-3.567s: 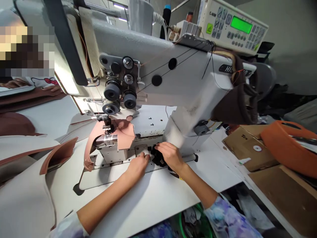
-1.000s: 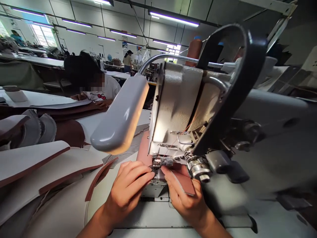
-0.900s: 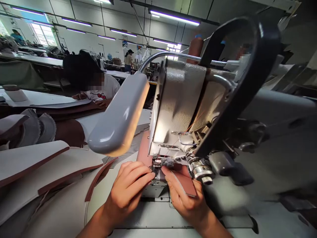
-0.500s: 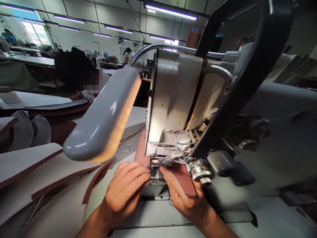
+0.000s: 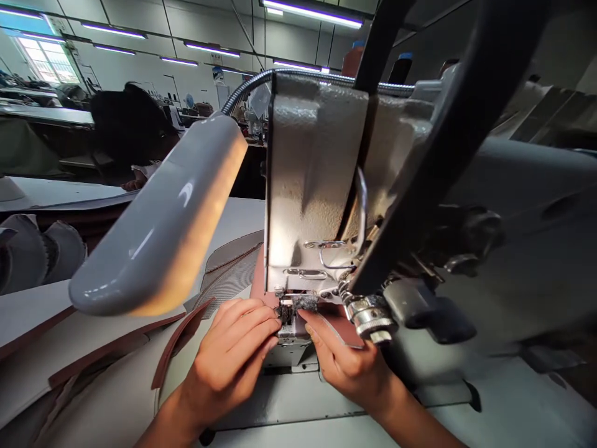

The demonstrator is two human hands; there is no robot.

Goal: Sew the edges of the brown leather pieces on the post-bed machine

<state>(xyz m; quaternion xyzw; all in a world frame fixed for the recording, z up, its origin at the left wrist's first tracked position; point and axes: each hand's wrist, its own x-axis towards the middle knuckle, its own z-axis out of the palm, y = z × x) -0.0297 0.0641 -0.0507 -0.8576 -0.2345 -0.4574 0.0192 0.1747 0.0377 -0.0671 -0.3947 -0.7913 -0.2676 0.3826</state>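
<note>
Shift: lamp [image 5: 158,224] looms larger.
Left hand [image 5: 228,367]: fingertips pinched at presser foot [image 5: 289,311] (contents unclear).
Right hand [image 5: 347,367]: open fingers pin brown strip [image 5: 340,320] flat.

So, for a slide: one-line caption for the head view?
Left hand and right hand meet at the presser foot of a grey sewing machine, over reddish-brown leather, beneath a lit white lamp.

A sewing factory: an industrial sewing machine [image 5: 321,186] looms above the fingers [image 5: 261,323], with rows of work surfaces [image 5: 41,115] and strip lights [image 5: 209,48] far beyond.
</note>
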